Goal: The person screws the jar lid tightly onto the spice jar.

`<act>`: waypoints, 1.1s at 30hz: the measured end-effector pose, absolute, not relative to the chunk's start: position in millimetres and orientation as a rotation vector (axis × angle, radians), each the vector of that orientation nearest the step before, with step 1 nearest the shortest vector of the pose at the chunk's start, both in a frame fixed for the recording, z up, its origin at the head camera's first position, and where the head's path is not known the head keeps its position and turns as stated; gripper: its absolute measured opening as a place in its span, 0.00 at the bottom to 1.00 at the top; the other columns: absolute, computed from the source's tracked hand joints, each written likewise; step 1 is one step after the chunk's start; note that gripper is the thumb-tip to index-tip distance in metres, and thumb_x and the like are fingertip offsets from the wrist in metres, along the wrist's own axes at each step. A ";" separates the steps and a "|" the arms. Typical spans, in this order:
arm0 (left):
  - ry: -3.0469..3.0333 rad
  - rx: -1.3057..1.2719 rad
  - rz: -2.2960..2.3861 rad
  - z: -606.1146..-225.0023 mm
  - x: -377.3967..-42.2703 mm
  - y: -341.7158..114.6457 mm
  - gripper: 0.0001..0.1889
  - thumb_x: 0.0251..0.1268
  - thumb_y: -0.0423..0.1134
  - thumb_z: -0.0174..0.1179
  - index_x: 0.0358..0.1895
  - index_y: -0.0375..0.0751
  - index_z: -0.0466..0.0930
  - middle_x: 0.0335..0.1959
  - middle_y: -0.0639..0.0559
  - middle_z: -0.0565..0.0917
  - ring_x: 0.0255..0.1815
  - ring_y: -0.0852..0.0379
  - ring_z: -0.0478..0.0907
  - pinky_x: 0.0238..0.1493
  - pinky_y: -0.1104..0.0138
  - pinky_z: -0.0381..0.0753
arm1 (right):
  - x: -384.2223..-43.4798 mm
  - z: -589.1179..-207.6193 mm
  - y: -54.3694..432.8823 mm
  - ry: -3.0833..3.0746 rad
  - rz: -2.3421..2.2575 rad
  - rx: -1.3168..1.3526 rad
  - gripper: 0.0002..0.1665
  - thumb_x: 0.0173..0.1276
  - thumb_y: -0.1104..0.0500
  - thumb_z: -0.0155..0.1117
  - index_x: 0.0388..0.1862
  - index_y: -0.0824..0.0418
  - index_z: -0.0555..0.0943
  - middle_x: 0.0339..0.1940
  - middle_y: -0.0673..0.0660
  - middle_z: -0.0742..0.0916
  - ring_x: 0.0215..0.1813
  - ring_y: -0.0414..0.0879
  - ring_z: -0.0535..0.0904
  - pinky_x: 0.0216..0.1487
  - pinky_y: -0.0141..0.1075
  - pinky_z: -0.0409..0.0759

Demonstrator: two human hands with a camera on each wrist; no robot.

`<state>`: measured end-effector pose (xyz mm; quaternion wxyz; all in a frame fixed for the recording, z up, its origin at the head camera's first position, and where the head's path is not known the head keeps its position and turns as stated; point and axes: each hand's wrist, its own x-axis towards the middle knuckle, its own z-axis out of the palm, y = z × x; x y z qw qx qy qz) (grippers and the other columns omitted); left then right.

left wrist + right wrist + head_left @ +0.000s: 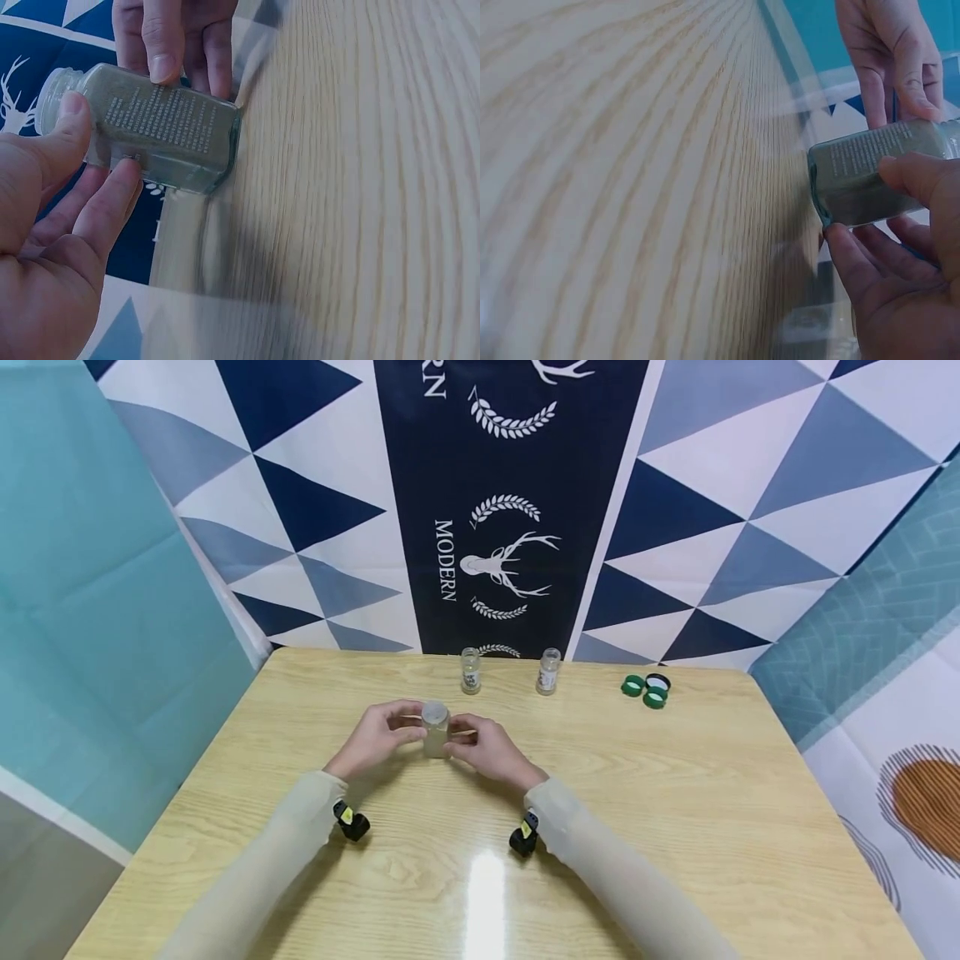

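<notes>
A square glass spice jar (436,732) with greyish-green powder and small white print on its side is held between both hands over the wooden table. Its neck carries no coloured lid, and its top looks pale. My left hand (384,735) grips it from the left, thumb near the neck and fingers along another side, as the left wrist view shows. From the right, my right hand (488,748) pinches the same jar (874,169) between thumb and fingers, lower down. The base is at or very near the tabletop; contact cannot be made out.
Two small clear jars (470,672) (548,672) with labels stand uncapped near the table's back edge. To their right lie two green lids (655,697) and a black-rimmed lid (658,682), with another green lid (633,686) beside them. Patterned cloth (315,510) hangs behind the table (675,802).
</notes>
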<state>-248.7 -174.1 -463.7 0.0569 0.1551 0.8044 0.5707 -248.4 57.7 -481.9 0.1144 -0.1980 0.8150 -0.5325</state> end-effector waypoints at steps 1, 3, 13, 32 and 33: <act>2.439 0.465 1.731 -463.0 -248.7 -172.6 0.23 0.67 0.27 0.67 0.64 0.29 0.78 0.60 0.33 0.83 0.60 0.38 0.83 0.59 0.64 0.84 | -248.3 -481.2 59.1 2.390 -1.556 -0.576 0.27 0.72 0.64 0.68 0.69 0.67 0.75 0.65 0.65 0.83 0.61 0.59 0.85 0.59 0.40 0.85; 2.443 0.458 1.725 -462.1 -248.5 -169.3 0.23 0.66 0.27 0.67 0.64 0.29 0.78 0.60 0.34 0.83 0.60 0.39 0.83 0.58 0.66 0.84 | -248.1 -480.4 61.9 2.394 -1.552 -0.577 0.27 0.73 0.64 0.68 0.69 0.67 0.75 0.65 0.66 0.83 0.61 0.59 0.85 0.59 0.39 0.85; 2.434 0.497 1.748 -464.2 -244.3 -150.4 0.23 0.65 0.28 0.69 0.63 0.33 0.80 0.59 0.37 0.85 0.58 0.43 0.84 0.57 0.67 0.84 | -242.0 -481.5 81.6 2.369 -1.570 -0.588 0.27 0.72 0.64 0.68 0.68 0.68 0.75 0.66 0.68 0.82 0.62 0.61 0.84 0.60 0.39 0.85; 2.372 0.496 1.776 -465.5 -243.3 -123.8 0.22 0.63 0.29 0.71 0.61 0.32 0.81 0.58 0.38 0.86 0.59 0.43 0.84 0.60 0.64 0.83 | -238.4 -480.5 112.4 2.397 -1.518 -0.610 0.27 0.72 0.62 0.69 0.67 0.68 0.77 0.63 0.67 0.84 0.60 0.59 0.86 0.59 0.37 0.85; 2.360 0.494 1.785 -465.3 -243.2 -122.4 0.22 0.63 0.28 0.71 0.61 0.32 0.81 0.58 0.37 0.85 0.60 0.43 0.84 0.60 0.64 0.83 | -238.4 -479.9 113.7 2.395 -1.514 -0.607 0.27 0.72 0.62 0.69 0.67 0.68 0.77 0.63 0.67 0.84 0.60 0.58 0.86 0.59 0.37 0.85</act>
